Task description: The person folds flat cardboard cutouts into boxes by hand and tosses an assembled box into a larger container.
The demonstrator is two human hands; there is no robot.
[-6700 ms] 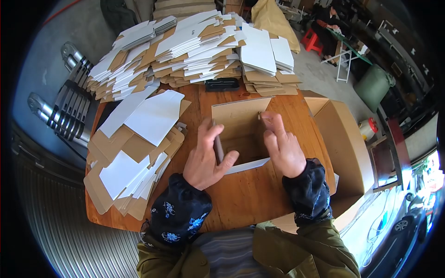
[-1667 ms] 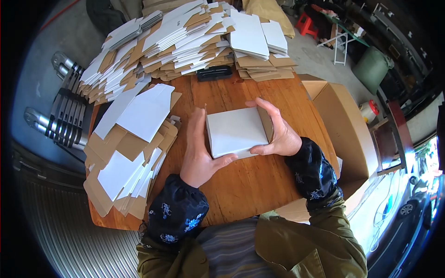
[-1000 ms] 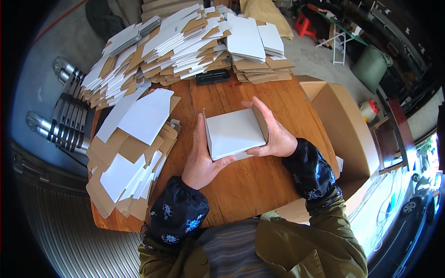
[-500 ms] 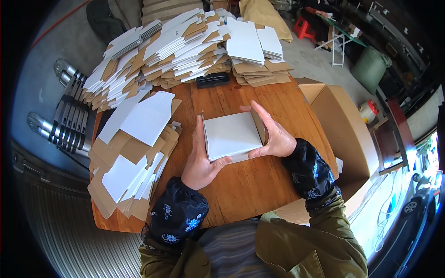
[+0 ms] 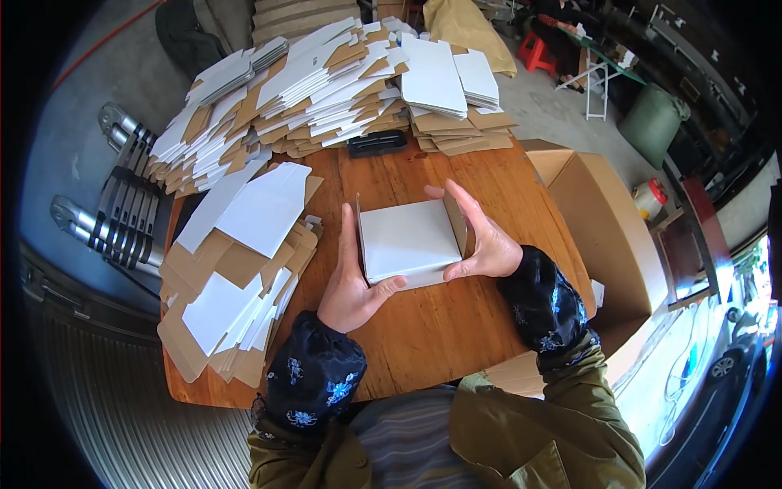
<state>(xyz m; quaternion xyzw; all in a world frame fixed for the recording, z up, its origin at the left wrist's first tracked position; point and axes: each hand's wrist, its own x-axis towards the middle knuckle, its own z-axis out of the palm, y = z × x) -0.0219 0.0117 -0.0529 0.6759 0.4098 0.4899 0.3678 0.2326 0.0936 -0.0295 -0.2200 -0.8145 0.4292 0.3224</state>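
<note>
A small white cardboard box (image 5: 410, 239) is held between my two hands above the middle of the wooden table (image 5: 391, 342). Its top is flat and white, and brown-lined flaps stand up at its left and right sides. My left hand (image 5: 353, 281) presses along the left side, fingers straight and thumb at the front corner. On the right side, my right hand (image 5: 487, 240) curves round the flap, thumb at the front edge and fingers behind. The box's back side is hidden.
Flat white-and-brown carton blanks (image 5: 326, 81) are piled along the far side. More blanks (image 5: 236, 277) lie at the left edge. A black tray (image 5: 377, 144) sits near the pile. Right of the table stands a large open carton (image 5: 607, 220). A red stool (image 5: 536, 52) is farther back.
The view has shifted very slightly. Both hands keep the same hold on the white box, with hardly any movement.
</note>
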